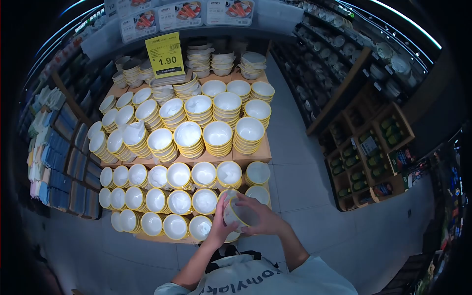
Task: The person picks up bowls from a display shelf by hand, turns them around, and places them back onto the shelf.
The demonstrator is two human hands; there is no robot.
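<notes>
Between my hands is a bowl [244,214] with a yellow rim, tilted on its side. My left hand [220,227] grips its left side, and my right hand [265,216] is closed around the top and right of it. Just beyond my hands stand stacks of white bowls with yellow rims, among them a near stack [204,200] and one farther back [229,174]. Some of these bowls have white wrapping or paper inside. My forearms and hands partly hide the bowls at the front right corner of the display.
A wooden display table [253,156] carries the bowl stacks in tiers. A yellow price sign [165,55] stands at the back. Folded textiles [54,162] fill a rack on the left. To the right are a wooden shelf of jars [361,162] and shelves of dishes [329,51].
</notes>
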